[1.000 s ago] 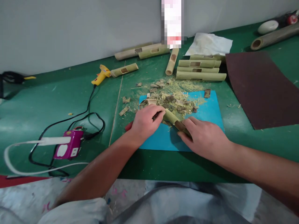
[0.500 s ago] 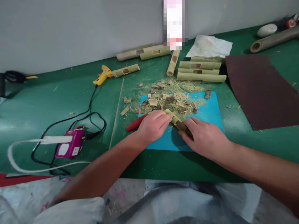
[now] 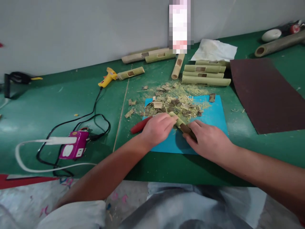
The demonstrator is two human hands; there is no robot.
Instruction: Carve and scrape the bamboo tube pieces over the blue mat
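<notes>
A short bamboo tube (image 3: 182, 123) with a cut-out window lies slanted over the blue sheet (image 3: 166, 144). My left hand (image 3: 157, 128) is closed on its far end, fingers wrapped over the top. At the near end my right hand (image 3: 206, 136) grips the same tube, thumb below and fingers above. A red handle (image 3: 140, 125) sticks out to the left from behind my left hand; what it belongs to is hidden. Just beyond the hands, bamboo chips and shavings (image 3: 173, 105) are heaped on the sheet.
Several windowed bamboo tubes (image 3: 206, 80) lie at the back beside a white tissue (image 3: 213, 50). A yellow glue gun (image 3: 108, 77) is at the left, its black cord running to a purple power adapter (image 3: 75, 144). A dark brown sheet (image 3: 267, 95) covers the right side.
The whole view has shifted slightly, with the table items appearing a little further right. Both hands keep the same hold on the bamboo tube.
</notes>
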